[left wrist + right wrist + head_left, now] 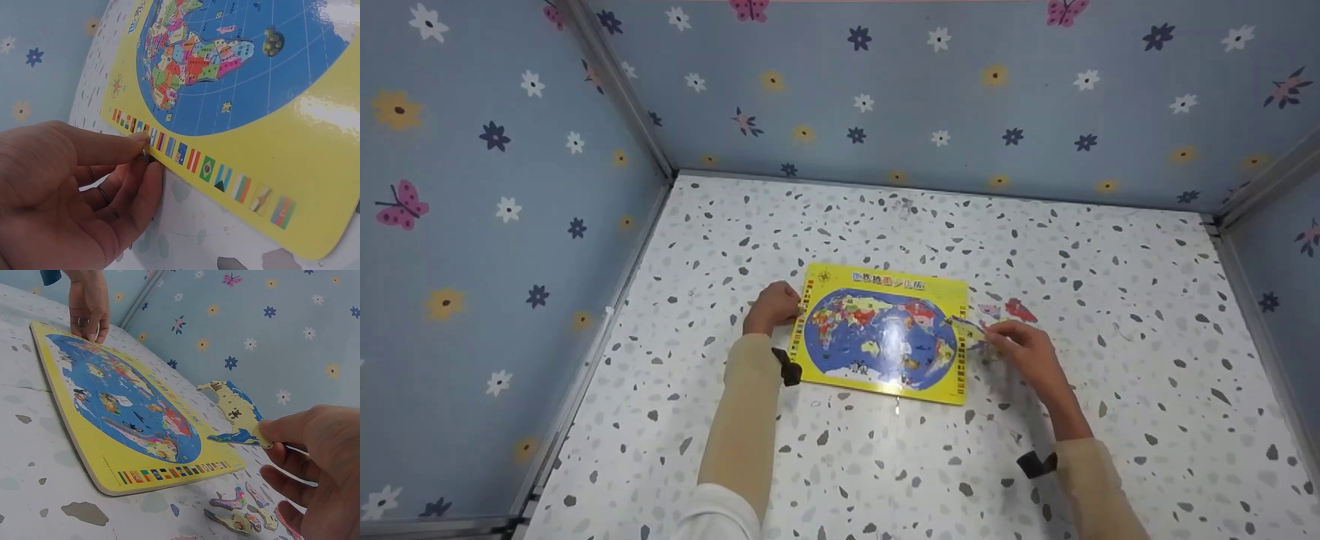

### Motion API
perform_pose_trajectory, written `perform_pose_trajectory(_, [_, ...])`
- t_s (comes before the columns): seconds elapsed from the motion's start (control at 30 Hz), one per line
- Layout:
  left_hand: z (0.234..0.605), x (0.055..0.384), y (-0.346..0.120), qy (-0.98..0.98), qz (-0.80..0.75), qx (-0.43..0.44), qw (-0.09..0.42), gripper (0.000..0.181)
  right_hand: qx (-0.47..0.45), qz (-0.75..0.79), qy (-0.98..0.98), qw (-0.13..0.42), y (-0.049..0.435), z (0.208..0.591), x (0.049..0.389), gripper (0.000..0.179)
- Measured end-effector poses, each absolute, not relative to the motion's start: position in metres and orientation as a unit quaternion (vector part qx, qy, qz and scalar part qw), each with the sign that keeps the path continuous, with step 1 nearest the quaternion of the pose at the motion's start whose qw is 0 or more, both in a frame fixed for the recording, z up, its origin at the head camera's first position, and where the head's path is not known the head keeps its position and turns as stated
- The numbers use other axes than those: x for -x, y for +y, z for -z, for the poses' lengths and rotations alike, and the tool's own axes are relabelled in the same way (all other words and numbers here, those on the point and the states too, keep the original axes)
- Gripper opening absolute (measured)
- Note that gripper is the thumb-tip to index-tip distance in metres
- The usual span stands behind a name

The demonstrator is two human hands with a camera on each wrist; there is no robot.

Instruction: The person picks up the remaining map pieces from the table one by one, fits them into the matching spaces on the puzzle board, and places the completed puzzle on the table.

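Observation:
A yellow-bordered world map puzzle board [840, 384] lies flat on the speckled table, with flags printed along its sides. My left hand [774, 306] grips its left edge; in the left wrist view the thumb [112, 147] presses on the flag strip and the other fingers curl at the edge. Just off the board's right side, my right hand [1026, 351] pinches a puzzle piece [239, 417] between thumb and index finger. The piece is pale yellow with blue edges and is held in the air, tilted.
Several loose puzzle pieces [232, 521] lie on the table right of the board, below my right hand. A red piece [1020, 310] lies there too. Flower-patterned blue panels [915, 97] enclose the back and sides of the speckled tabletop [885, 465].

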State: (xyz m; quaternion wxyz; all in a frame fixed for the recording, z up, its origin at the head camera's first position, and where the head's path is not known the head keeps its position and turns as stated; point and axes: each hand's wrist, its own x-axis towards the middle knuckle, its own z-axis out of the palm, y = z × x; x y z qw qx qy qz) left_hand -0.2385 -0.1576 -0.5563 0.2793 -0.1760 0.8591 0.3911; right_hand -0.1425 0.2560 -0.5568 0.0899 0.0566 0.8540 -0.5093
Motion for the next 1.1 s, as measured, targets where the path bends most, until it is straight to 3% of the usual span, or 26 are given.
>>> perform_pose_trajectory(0.4, [0.557,0.239,-0.159,0.859,-0.391,0.174,0.281,0.018,-0.038,0.526,0.846,0.075,0.237,0.556,0.155,0.028])
perform_pose_trajectory(0.53, [0.559,0.24,-0.16,0.864,-0.386,0.161,0.279,0.003,-0.041,0.531,0.843,0.079,0.231,0.557,0.162,0.025])
perform_pose_trajectory(0.67, [0.562,0.242,-0.162,0.872,-0.38,0.143,0.274,0.019,-0.039,0.534,0.84,0.08,0.225,0.558,0.167,0.027])
perform_pose_trajectory(0.83, [0.56,0.241,-0.161,0.868,-0.382,0.155,0.278,0.004,-0.035,0.534,0.84,0.085,0.219,0.559,0.172,0.029])
perform_pose_trajectory(0.97, [0.557,0.239,-0.16,0.862,-0.387,0.166,0.282,0.014,-0.038,0.531,0.841,0.096,0.215,0.558,0.176,0.029])
perform_pose_trajectory(1.1, [0.555,0.239,-0.16,0.865,-0.382,0.162,0.282,0.013,-0.049,0.527,0.842,0.104,0.212,0.557,0.18,0.025])
